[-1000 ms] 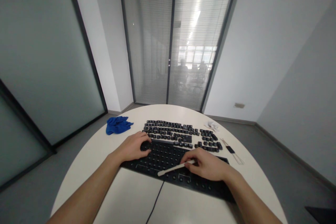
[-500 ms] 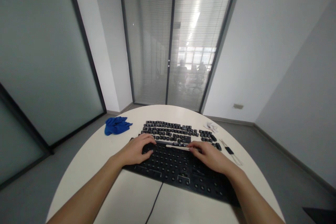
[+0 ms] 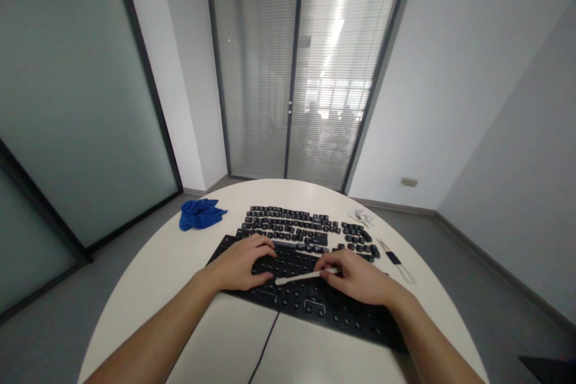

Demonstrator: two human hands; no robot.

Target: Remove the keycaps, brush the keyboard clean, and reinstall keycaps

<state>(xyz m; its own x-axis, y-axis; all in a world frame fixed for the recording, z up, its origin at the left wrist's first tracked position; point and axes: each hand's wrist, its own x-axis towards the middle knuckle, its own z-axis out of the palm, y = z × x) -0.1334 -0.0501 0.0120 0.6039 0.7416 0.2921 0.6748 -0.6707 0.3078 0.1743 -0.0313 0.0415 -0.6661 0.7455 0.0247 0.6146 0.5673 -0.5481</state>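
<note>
A black keyboard base (image 3: 297,297) without its keycaps lies slantwise on the table, its rows of key posts showing. My left hand (image 3: 246,263) rests on its left part, fingers spread and thumb apart, holding nothing. Between the thumb and fingers of my right hand (image 3: 355,276) is a thin off-white stick with a wider tip (image 3: 299,278). The tip points left over the lower key rows, close to my left thumb; whether it touches the base I cannot tell. Loose black keycaps (image 3: 288,225) lie in rows just behind the keyboard.
A crumpled blue cloth (image 3: 201,214) lies at the table's left. At the right are a wire keycap puller with a black middle (image 3: 394,258) and a small white crumpled item (image 3: 361,216). A cable (image 3: 264,348) runs toward me over the round white table (image 3: 216,336).
My right hand has brought the stick nearer to me, its tip going from the back edge to the lower key rows. My left hand has shifted slightly right and nearer.
</note>
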